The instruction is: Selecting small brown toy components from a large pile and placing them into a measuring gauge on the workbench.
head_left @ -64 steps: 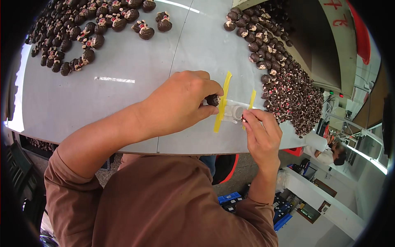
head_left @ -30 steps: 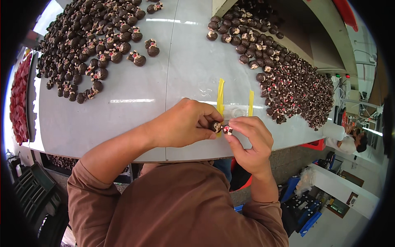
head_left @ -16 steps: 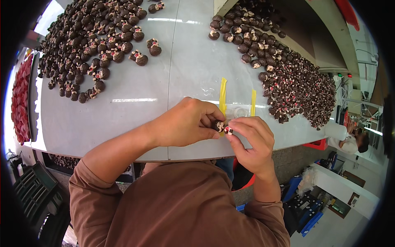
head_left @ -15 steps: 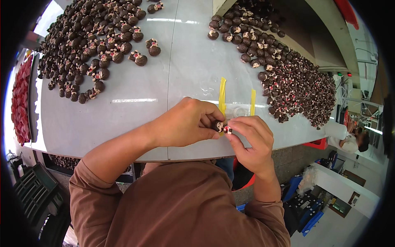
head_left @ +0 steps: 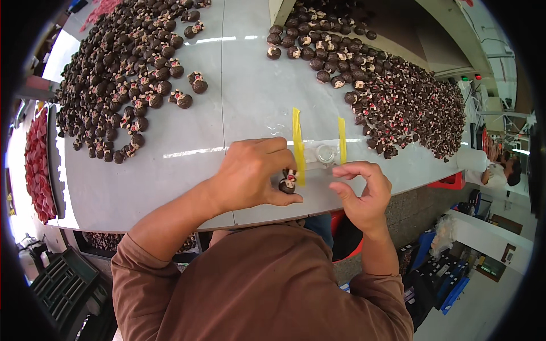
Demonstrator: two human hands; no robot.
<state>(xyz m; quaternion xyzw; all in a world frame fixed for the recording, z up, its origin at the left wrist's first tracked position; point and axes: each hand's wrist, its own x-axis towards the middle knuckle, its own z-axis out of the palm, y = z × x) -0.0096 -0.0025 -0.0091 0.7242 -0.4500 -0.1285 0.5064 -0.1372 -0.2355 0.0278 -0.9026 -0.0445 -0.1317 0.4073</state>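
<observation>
Through the head camera, I had both bare hands in view over the smooth grey tabletop (head_left: 256, 108). The left hand (head_left: 250, 173) was clamped on a small figurine with a round dark-brown head and a red, cream and dark body (head_left: 287, 184), pinched between thumb and fingers. Its head lay toward the wearer, its body toward the far side; the fingers covered part of it. I placed it just left of the near end of a yellow tape strip (head_left: 298, 139). Could not tell from here whether it touched the table.

The right hand (head_left: 367, 196) stood to the right, thumb and fingers apart, fingertips near a clear round dish (head_left: 326, 153). I noted the dish between that strip and a second, shorter yellow strip (head_left: 342, 139), with clear film around it.

Far right I logged a broad heap of small dark, red and cream pieces (head_left: 421, 111); beyond it, round dark-brown heads with pale faces (head_left: 335, 54) lay by a pale boxy frame (head_left: 472, 40). Far left: a large spread of similar brown figurines (head_left: 122, 79), and at the table's left side a long tray of red pieces (head_left: 38, 165).
</observation>
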